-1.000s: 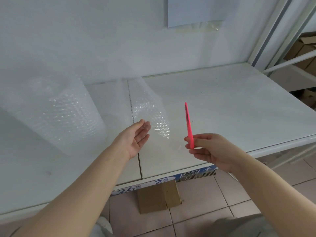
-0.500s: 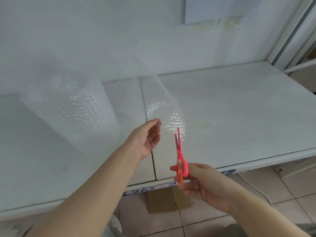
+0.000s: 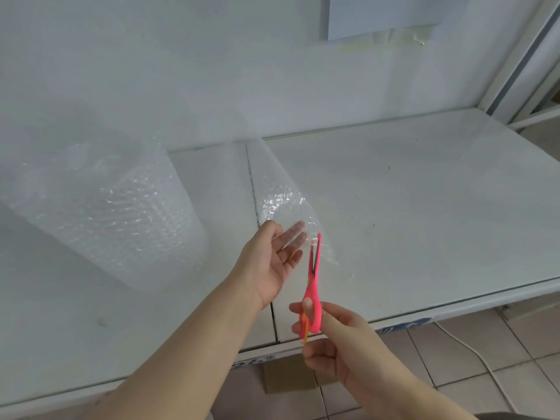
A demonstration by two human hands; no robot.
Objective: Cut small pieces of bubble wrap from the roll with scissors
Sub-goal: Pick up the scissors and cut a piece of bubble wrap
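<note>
A big roll of clear bubble wrap (image 3: 121, 213) lies on the white table (image 3: 424, 213) at the left. Its loose sheet (image 3: 281, 195) stretches right and toward me. My left hand (image 3: 272, 262) holds the sheet's near edge, fingers showing through the plastic. My right hand (image 3: 330, 338) grips pink scissors (image 3: 313, 286) by the handles. The blades stand slightly apart, pointing up at the sheet's edge just right of my left fingers.
The table's front edge runs across the bottom, with a tiled floor (image 3: 454, 359), a cardboard piece (image 3: 288, 377) and a white cable (image 3: 472, 350) below it. A paper sheet (image 3: 385, 13) hangs on the wall behind. Shelf frames (image 3: 521, 62) rise at the right.
My right hand brought the scissors from right of the sheet down and left to its near edge, and the blades parted. My left hand took hold of the sheet's edge.
</note>
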